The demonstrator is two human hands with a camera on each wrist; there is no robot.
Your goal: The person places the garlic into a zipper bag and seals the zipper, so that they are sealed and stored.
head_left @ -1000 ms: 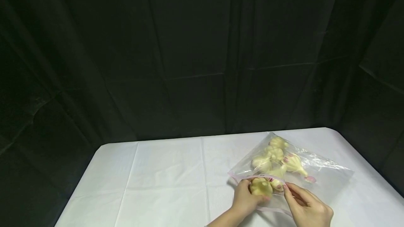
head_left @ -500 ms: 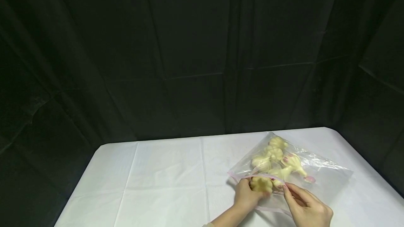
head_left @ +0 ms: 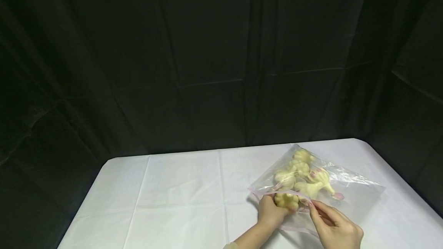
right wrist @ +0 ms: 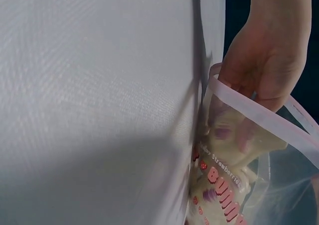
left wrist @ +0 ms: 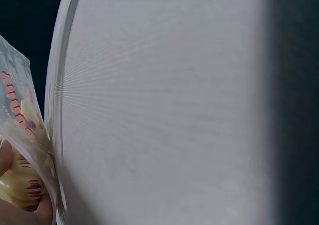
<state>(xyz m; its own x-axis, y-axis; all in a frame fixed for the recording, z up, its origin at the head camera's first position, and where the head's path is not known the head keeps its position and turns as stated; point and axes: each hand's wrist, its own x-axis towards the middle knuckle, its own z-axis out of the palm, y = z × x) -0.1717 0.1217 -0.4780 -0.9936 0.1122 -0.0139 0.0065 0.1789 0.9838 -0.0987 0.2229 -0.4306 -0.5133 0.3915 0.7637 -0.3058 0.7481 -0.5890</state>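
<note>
A clear zip bag (head_left: 360, 199) with a pink-edged mouth lies toward the right of the table in the head view. Several pale garlic bulbs (head_left: 285, 179) with purple marks are inside it. My left hand (head_left: 271, 213) reaches in at the mouth and grips one garlic bulb (head_left: 286, 200). The left wrist view shows that bulb (left wrist: 19, 182) between thumb and fingers. At the opening's right side, my right hand (head_left: 339, 226) pinches the bag's upper edge and holds it raised. In the right wrist view, the left hand's (right wrist: 264, 70) fingertips are behind the pink strip (right wrist: 254, 109).
A white cloth covers the table (head_left: 173, 195), with fold creases running across it. Black curtain (head_left: 207, 64) hangs behind and at the sides. Red printed lettering (right wrist: 222, 190) runs across the bag near the bulbs.
My left hand and its garlic bulb have edged slightly farther into the bag, and the bulb has tilted a little. My right hand keeps its pinch on the bag's edge.
</note>
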